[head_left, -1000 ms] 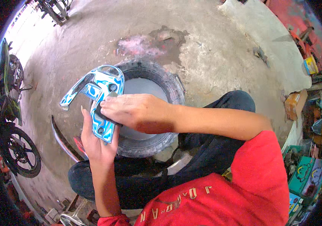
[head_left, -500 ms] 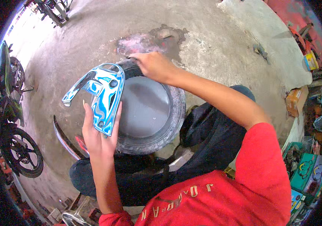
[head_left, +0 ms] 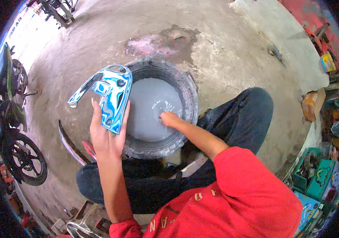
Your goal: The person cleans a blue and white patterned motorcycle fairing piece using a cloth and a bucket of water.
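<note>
My left hand (head_left: 108, 139) grips the lower end of a glossy motorcycle grab rail (head_left: 115, 97) with a blue, white and silver swirl pattern. It is held up beside the left rim of a round black rubber tub (head_left: 191, 95). Grey, cloudy water (head_left: 147, 97) fills much of the tub. My right hand (head_left: 171, 119) is at the water's surface on the tub's right side, fingers curled and their tips partly under, with bright splashes just beyond. What those fingers hold, if anything, is hidden.
A motorcycle wheel (head_left: 23, 159) and frame stand at the left. A curved panel strip (head_left: 70, 143) lies left of the tub. At the right are a cardboard box (head_left: 313, 104), green cases (head_left: 321, 178) and tools. A wet patch (head_left: 177, 37) marks the concrete beyond the tub.
My right hand has moved from the tub's far rim down and nearer, into the water, raising splashes. The left hand and grab rail have stayed almost in place.
</note>
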A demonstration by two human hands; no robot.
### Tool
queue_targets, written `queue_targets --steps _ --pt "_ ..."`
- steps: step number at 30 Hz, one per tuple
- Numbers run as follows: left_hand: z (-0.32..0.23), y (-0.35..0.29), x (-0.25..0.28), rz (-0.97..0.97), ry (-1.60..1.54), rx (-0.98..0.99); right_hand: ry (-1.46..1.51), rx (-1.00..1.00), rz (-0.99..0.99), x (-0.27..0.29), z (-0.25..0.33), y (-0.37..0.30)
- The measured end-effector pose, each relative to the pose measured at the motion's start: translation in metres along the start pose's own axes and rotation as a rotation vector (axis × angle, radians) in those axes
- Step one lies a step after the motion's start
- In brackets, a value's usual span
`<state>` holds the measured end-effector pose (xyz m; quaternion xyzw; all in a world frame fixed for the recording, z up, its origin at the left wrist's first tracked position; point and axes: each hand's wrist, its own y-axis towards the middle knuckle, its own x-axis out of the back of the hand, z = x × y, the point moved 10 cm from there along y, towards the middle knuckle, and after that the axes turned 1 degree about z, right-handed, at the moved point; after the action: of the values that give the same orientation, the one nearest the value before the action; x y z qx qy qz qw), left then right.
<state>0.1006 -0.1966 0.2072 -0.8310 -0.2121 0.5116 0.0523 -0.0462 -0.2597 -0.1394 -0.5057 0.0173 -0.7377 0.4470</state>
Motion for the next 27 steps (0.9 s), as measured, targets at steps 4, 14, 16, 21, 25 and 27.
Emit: queue_targets --steps 4,14,16,21,25,27 --pt "0.0 -0.002 0.0 -0.027 0.013 0.011 0.033 0.095 0.036 0.039 0.03 0.018" --pt "0.001 0.002 0.0 -0.068 0.013 0.077 -0.006 0.365 -0.544 0.35 0.147 -0.056" --pt "0.005 0.0 -0.004 -0.083 -0.008 0.094 0.121 0.512 -0.658 0.364 0.167 -0.094" --pt "0.015 -0.005 -0.006 -0.243 0.012 0.071 0.061 1.066 -0.659 0.302 0.24 -0.176" --pt "0.015 -0.005 -0.012 0.068 -0.019 0.116 0.088 0.878 -0.551 0.323 0.221 -0.149" --pt "0.014 -0.003 -0.001 0.019 -0.04 0.094 0.05 0.951 -0.482 0.303 0.228 -0.146"
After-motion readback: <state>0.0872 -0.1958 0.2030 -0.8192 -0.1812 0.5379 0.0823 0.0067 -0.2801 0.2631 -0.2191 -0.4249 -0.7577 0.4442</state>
